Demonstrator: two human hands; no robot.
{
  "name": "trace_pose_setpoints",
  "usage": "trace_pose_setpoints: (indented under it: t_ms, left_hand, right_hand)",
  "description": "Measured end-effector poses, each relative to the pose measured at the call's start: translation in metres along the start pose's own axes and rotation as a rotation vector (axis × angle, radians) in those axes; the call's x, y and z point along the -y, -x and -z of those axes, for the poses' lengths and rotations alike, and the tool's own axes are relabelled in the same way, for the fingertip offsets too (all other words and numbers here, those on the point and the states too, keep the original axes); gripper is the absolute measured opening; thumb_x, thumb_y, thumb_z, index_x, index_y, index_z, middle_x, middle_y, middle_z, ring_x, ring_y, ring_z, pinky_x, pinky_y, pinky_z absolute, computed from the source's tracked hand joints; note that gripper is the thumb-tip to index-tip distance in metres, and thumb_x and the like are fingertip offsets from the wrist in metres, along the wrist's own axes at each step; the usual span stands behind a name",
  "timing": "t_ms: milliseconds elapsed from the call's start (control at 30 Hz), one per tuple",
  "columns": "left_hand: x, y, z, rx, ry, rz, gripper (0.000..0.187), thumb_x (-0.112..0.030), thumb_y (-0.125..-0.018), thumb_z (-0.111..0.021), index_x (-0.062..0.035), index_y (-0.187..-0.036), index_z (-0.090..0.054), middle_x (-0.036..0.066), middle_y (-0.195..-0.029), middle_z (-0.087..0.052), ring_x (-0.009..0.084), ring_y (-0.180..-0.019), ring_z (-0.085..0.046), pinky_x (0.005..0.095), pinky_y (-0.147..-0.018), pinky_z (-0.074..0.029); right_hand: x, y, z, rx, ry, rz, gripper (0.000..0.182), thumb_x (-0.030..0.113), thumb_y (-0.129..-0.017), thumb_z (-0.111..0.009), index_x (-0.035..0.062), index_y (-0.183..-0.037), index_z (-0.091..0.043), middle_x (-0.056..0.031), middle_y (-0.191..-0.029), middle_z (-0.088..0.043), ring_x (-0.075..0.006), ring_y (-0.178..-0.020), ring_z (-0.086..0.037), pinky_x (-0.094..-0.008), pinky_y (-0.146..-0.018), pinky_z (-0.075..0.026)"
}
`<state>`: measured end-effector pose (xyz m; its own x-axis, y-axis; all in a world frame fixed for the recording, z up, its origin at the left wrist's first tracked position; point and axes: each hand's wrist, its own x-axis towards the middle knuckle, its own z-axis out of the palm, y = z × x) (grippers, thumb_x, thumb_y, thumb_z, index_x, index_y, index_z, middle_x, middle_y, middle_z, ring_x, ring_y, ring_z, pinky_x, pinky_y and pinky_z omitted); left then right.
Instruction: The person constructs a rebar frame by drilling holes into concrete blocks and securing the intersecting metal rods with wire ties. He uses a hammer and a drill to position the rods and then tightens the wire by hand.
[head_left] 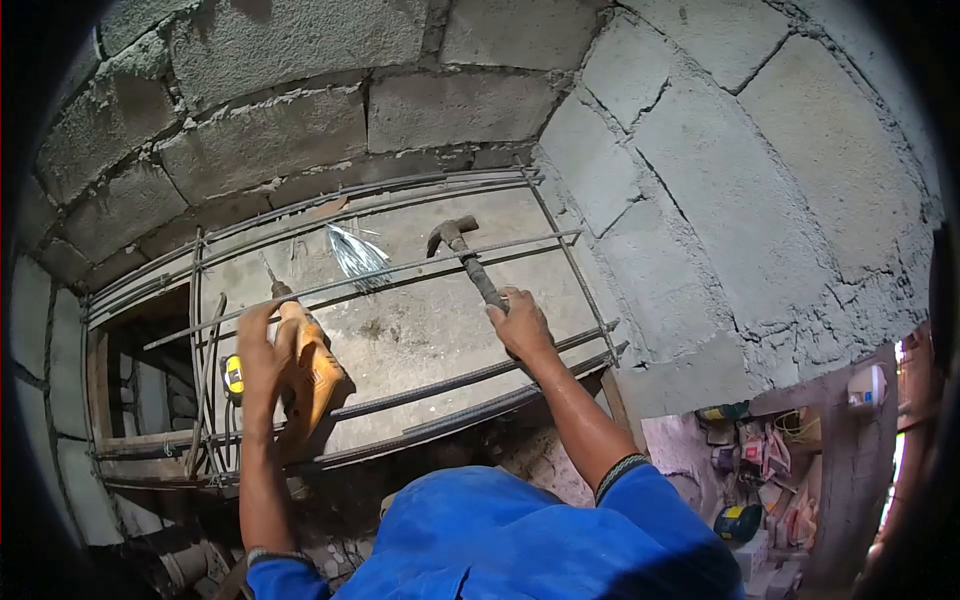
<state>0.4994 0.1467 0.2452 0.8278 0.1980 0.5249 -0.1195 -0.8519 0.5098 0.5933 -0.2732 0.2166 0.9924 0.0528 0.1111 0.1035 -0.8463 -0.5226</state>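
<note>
My right hand (522, 325) is wrapped around the handle of a claw hammer (484, 282). Its metal head points away from me, by a thin steel rod (410, 266) that runs across the frame of bars. At the left, my left hand (265, 352) is closed with curled fingers around that rod. Right beside and below these fingers lies an orange power drill (318, 372), its bit pointing toward the wall; part of its body is hidden by the hand. A yellow tape measure (233, 378) sits left of my left wrist.
Thicker ribbed bars (470, 378) run along the near side of the board (400, 325). A bundle of silvery strips (357, 257) lies on it. Concrete block walls (270, 140) enclose the back and right. An opening (150, 375) is at left; tools and clutter (765, 455) stand lower right.
</note>
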Motion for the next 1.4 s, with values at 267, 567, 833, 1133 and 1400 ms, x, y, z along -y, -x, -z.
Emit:
trace_pose_setpoints:
  t_ms: [267, 567, 833, 1133, 1400]
  left_hand:
    - [-0.019, -0.054, -0.090, 0.373, -0.080, -0.086, 0.026, -0.025, -0.083, -0.075, -0.0052, -0.100, -0.070, 0.018, -0.090, -0.067, 0.0382, -0.088, -0.064, 0.0465, -0.079, -0.050]
    - [0.001, -0.096, -0.033, 0.133, 0.037, -0.129, 0.021, -0.025, -0.087, -0.073, -0.0056, -0.095, -0.070, 0.015, -0.084, -0.068, 0.0334, -0.076, -0.065, 0.0389, -0.067, -0.051]
    - [0.108, -0.119, 0.021, 0.207, 0.011, -0.079, 0.026, -0.023, -0.091, -0.070, -0.0015, -0.105, -0.067, 0.017, -0.093, -0.068, 0.0322, -0.086, -0.066, 0.0381, -0.077, -0.051]
    - [0.177, -0.100, -0.019, 0.101, -0.181, -0.011, 0.020, -0.014, -0.083, -0.073, -0.0019, -0.099, -0.070, 0.019, -0.093, -0.068, 0.0363, -0.089, -0.066, 0.0439, -0.079, -0.051]
    - [0.032, -0.056, 0.010, 0.454, -0.276, 0.330, 0.076, -0.045, -0.087, -0.070, 0.0012, -0.141, -0.044, 0.028, -0.119, -0.063, 0.0450, -0.109, -0.061, 0.0496, -0.092, -0.049]
  right_hand:
    - [0.010, -0.011, -0.001, 0.158, 0.145, -0.026, 0.037, 0.025, -0.087, -0.066, -0.0030, -0.111, -0.058, -0.0270, -0.095, -0.068, -0.0461, -0.091, -0.066, -0.0531, -0.082, -0.053]
    - [0.008, -0.002, 0.044, 0.254, 0.081, 0.035, 0.028, 0.019, -0.086, -0.062, -0.0064, -0.097, -0.060, -0.0309, -0.091, -0.066, -0.0483, -0.092, -0.064, -0.0537, -0.084, -0.051]
    - [0.023, 0.070, 0.066, 0.245, -0.121, 0.089, 0.031, 0.022, -0.087, -0.064, -0.0034, -0.105, -0.062, -0.0313, -0.091, -0.065, -0.0501, -0.093, -0.062, -0.0532, -0.083, -0.050]
    - [0.041, 0.086, 0.050, 0.320, -0.124, 0.001, 0.035, 0.025, -0.088, -0.063, -0.0037, -0.109, -0.061, -0.0308, -0.088, -0.066, -0.0479, -0.090, -0.064, -0.0509, -0.081, -0.051]
    - [0.068, 0.077, -0.012, 0.159, -0.024, 0.038, 0.032, 0.016, -0.085, -0.069, -0.0043, -0.108, -0.060, -0.0289, -0.100, -0.062, -0.0476, -0.099, -0.061, -0.0500, -0.086, -0.051]
